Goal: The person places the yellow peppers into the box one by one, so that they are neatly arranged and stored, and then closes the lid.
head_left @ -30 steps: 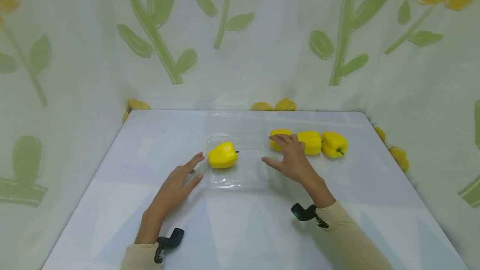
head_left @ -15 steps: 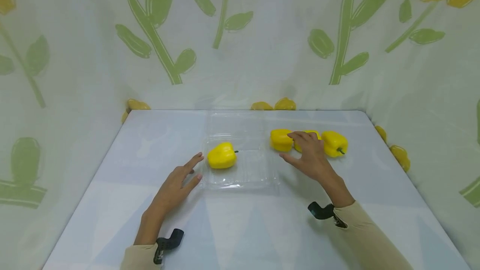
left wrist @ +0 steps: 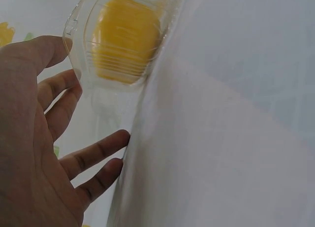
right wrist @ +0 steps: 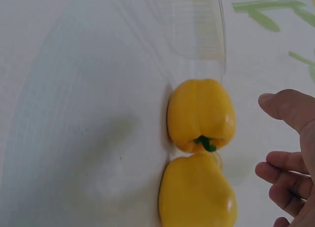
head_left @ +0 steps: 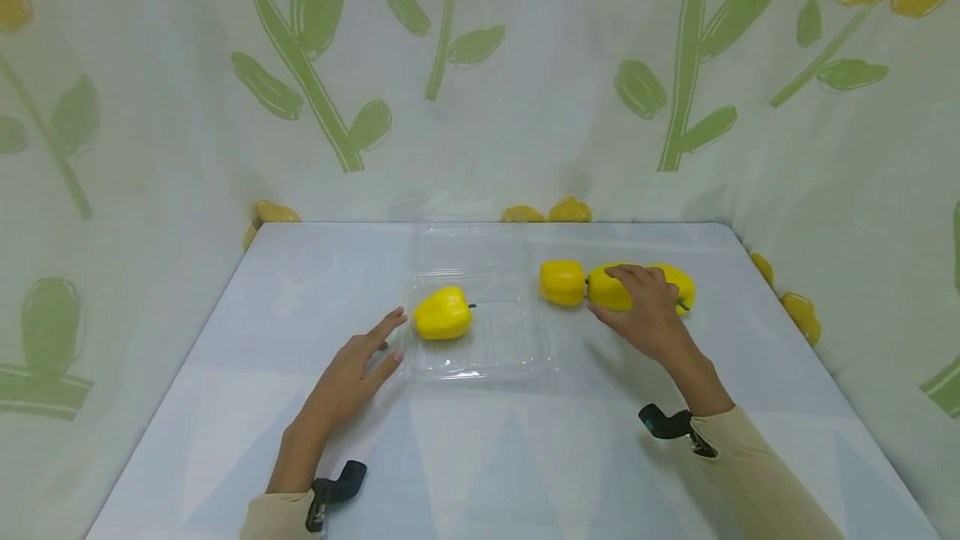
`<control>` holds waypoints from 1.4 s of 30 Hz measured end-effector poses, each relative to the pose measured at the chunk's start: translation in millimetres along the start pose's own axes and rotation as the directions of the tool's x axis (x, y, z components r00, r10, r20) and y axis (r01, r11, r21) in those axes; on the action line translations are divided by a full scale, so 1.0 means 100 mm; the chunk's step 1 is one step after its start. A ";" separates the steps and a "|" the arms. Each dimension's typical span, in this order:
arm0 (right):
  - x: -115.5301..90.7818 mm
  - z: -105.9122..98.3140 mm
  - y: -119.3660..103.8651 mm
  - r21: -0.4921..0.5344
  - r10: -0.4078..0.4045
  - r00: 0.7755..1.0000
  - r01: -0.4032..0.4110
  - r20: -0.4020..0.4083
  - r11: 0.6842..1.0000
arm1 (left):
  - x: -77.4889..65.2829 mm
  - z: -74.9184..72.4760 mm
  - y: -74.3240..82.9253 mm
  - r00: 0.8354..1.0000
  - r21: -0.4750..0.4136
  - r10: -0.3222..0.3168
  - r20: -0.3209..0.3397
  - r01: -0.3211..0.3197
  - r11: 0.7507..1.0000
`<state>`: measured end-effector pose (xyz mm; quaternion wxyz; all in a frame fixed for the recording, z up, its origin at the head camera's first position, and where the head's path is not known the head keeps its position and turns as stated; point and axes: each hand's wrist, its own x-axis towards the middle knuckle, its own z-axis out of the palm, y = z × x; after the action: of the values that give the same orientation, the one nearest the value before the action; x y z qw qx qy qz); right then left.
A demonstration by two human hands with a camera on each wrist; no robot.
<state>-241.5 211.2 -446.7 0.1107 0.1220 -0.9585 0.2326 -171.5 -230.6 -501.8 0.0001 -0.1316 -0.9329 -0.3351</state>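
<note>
A yellow bell pepper point(head_left: 443, 314) lies in the left part of a clear plastic clamshell container point(head_left: 513, 344), whose lid stands open at the back. Beside the container's left edge is my left hand point(head_left: 352, 373), fingers loosely extended. In the left wrist view its fingertips reach the clear wall point(left wrist: 78, 45). My right hand point(head_left: 648, 319) hovers over the row of peppers with thumb and fingers apart, holding nothing. It partly covers the middle pepper point(head_left: 606, 290) and the right pepper point(head_left: 681, 283). The left pepper point(head_left: 562, 283) shows fully, with a green stem in the right wrist view.
A white table point(head_left: 480, 465) with pale blue triangles carries everything. Behind and around it hangs a flower-printed cloth point(head_left: 555, 107). A black wrist camera point(head_left: 337, 486) sits on the left wrist, another camera point(head_left: 667, 423) on the right.
My right hand has moved to the right, from beside the container over the left pepper to above the middle and right ones. The left hand has stayed in place.
</note>
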 end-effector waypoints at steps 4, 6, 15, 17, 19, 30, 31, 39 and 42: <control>0.00 -0.03 0.09 -0.013 0.018 1.000 -0.018 0.010 1.000 | 0.00 0.00 0.01 1.000 0.001 0.004 -0.002 -0.004 1.000; 0.00 -0.05 0.13 -0.015 0.029 0.999 -0.028 0.015 0.999 | 0.00 0.00 0.01 1.000 0.001 0.003 -0.002 -0.003 1.000; 0.02 -0.15 0.26 -0.047 0.057 0.998 -0.056 0.035 0.997 | 0.00 0.01 0.00 1.000 0.009 0.022 -0.017 -0.022 1.000; 0.02 -0.16 0.29 -0.049 0.062 0.998 -0.060 0.032 0.997 | 0.00 0.00 0.00 0.999 0.009 0.029 -0.019 -0.029 1.000; 0.02 -0.16 0.33 -0.051 0.061 0.998 -0.059 0.024 0.997 | 0.00 0.00 -0.01 0.999 0.013 0.033 -0.019 -0.033 0.999; -0.01 -0.20 0.52 -0.082 0.119 0.993 -0.118 0.007 0.990 | 0.00 0.01 0.01 1.000 0.000 0.019 -0.013 -0.019 1.000; -0.01 -0.21 0.53 -0.082 0.128 0.992 -0.127 0.005 0.988 | 0.00 0.00 0.01 1.000 0.002 0.017 -0.011 -0.017 1.000; -0.05 -0.24 0.61 -0.072 0.166 0.986 -0.165 0.006 0.984 | 0.00 0.00 0.01 1.000 -0.006 0.019 -0.013 -0.019 1.000; -0.06 -0.24 0.66 -0.076 0.182 0.983 -0.180 0.020 0.981 | 0.00 0.01 0.00 1.000 -0.004 0.019 -0.013 -0.019 1.000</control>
<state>-251.0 280.1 -454.8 0.0809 0.0334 -0.9749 0.2046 -171.7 -230.2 -502.9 0.0093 -0.1382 -0.9310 -0.3378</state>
